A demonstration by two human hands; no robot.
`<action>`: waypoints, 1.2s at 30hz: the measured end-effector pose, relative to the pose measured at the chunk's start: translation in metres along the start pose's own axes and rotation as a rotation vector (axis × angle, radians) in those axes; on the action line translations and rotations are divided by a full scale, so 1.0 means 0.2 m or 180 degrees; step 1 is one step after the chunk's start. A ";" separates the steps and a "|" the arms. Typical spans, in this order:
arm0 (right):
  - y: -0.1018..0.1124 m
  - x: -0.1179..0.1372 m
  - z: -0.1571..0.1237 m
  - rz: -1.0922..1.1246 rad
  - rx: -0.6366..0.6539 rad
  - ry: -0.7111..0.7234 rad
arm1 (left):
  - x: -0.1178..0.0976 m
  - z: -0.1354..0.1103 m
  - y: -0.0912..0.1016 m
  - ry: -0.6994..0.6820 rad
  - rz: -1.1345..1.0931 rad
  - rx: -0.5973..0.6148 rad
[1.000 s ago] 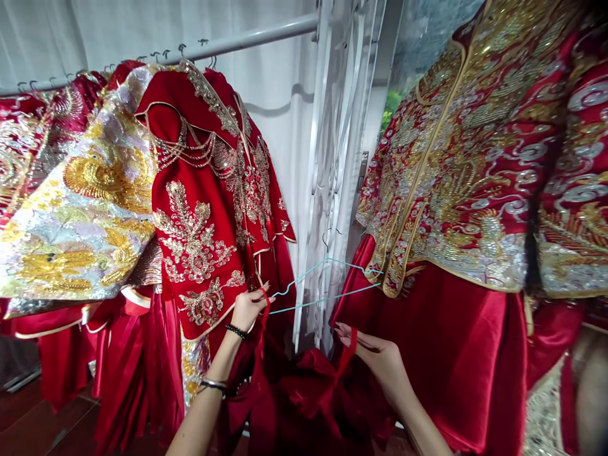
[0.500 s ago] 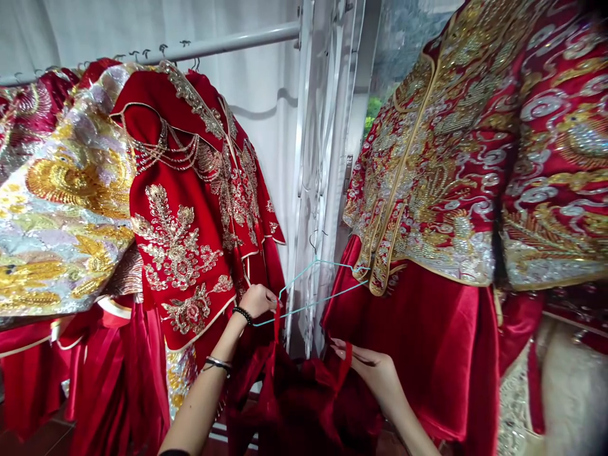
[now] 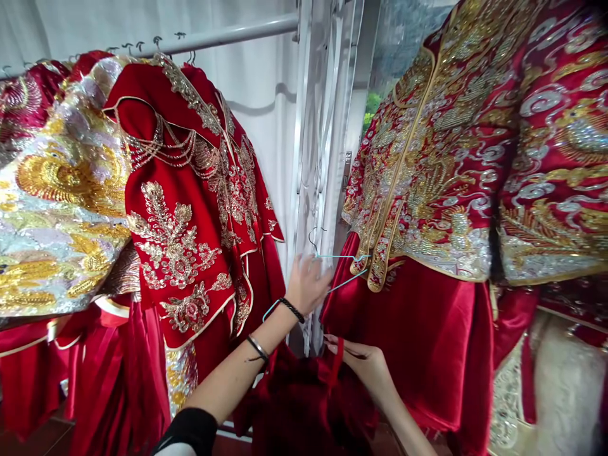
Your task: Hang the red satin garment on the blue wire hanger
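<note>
My left hand, wearing a dark beaded bracelet, is in front of the thin light-blue wire hanger and covers its middle. Its fingers are blurred, so whether they grip the wire is unclear. The hanger has a dark hook and dangles by the white frame. Lower right, my right hand is closed on a red strap loop. That strap belongs to a dark red velvety garment hanging below both hands. The garment's left strap is mostly hidden behind my left forearm.
Embroidered red jackets and a pale gold-patterned one hang on a white rail at left. A beaded red and gold jacket over a red satin skirt stands close at right. White frame poles rise between.
My left hand has left the hanger's left end and the red strap there, moving right and up to the hanger's middle. My right hand still holds its strap, almost in place.
</note>
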State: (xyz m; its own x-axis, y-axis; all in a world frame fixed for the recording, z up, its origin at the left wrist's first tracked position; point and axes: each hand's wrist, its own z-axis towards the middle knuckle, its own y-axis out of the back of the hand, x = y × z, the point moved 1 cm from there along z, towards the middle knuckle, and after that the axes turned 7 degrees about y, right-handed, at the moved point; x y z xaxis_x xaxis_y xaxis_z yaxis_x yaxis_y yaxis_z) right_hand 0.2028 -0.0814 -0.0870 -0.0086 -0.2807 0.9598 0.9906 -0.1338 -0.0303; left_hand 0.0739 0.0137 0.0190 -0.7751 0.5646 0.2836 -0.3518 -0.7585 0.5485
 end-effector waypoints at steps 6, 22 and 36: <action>-0.01 0.01 -0.02 0.0044 -0.0076 0.0019 | -0.14 0.20 -0.19 -0.0750 0.0491 0.0558; 0.16 0.08 -0.10 0.0108 -0.0534 0.0081 | -0.12 0.16 -0.18 -0.0230 -0.0226 0.0995; 0.18 0.06 -0.16 -0.0179 -0.0553 0.0165 | -0.12 0.17 -0.09 -0.0258 -0.1206 0.0842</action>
State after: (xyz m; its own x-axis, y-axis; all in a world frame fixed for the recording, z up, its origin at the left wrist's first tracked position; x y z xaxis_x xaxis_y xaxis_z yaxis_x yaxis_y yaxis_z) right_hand 0.2346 -0.1208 -0.0864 -0.0747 -0.3163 0.9457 0.9498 -0.3115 -0.0292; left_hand 0.1165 0.0259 0.0296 -0.5707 0.8173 0.0793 -0.4482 -0.3910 0.8039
